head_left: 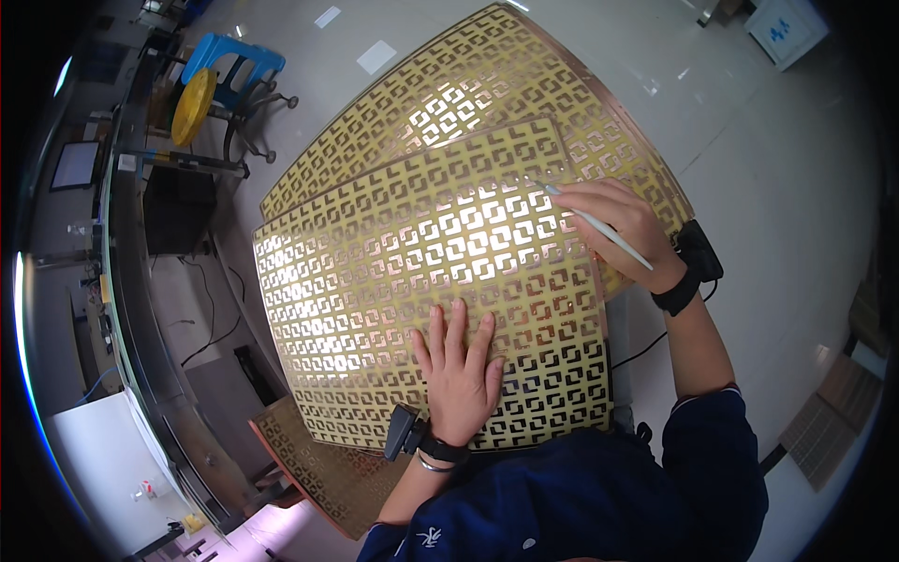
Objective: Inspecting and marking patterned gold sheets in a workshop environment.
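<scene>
A large yellow panel (375, 309) patterned with shiny copper-coloured interlocking shapes lies in front of me, over a second, similar panel (375, 140) that shows beyond its far edge. My left hand (459, 379) rests flat on the near part of the top panel, fingers spread. My right hand (623, 225) is closed around a slim, pale pen-shaped tool (613, 239). Its tip is at the far right part of the top panel, close to the pattern; whether it touches cannot be made out. Each wrist wears a dark strap with a small device.
Another patterned panel (328, 478) lies lower at the near left. A long bench (154, 365) runs along the left, with a blue stool (234, 66) and a round yellow seat (194, 108) beyond. A white box (787, 33) stands at the far right; brownish panels (819, 445) lie near right.
</scene>
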